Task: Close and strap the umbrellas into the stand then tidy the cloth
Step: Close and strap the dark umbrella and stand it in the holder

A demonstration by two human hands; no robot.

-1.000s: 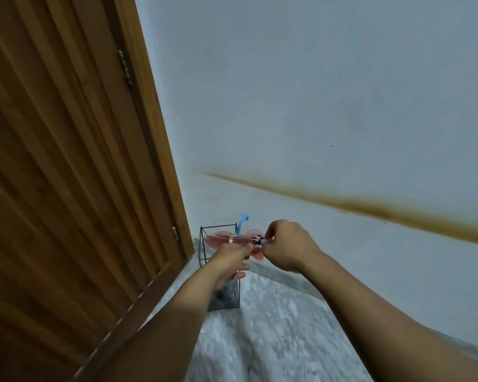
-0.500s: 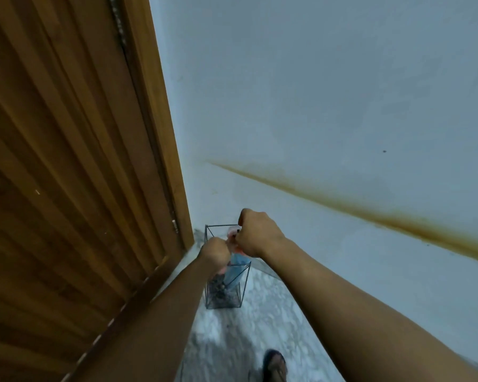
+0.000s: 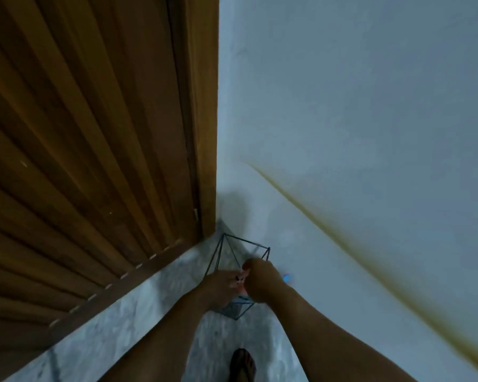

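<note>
**Both hands meet over the wire stand**

The left hand [image 3: 221,285] and right hand [image 3: 260,277] close together on a pink umbrella [image 3: 243,290], mostly hidden between them, above the black wire stand [image 3: 226,249]. A blue handle [image 3: 286,278] peeks beside the right wrist. The stand sits on the mottled grey floor [image 3: 138,326], in the corner between a wooden door [image 3: 80,147] and a pale wall [image 3: 356,106] with a brown streak.

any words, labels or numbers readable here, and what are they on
None: no readable text anywhere in this view.
The wooden door, the wall, the wire stand and the floor show no print.
The pink umbrella, held between the left hand and right hand, is mostly hidden and blurred; any label there cannot be read.
</note>
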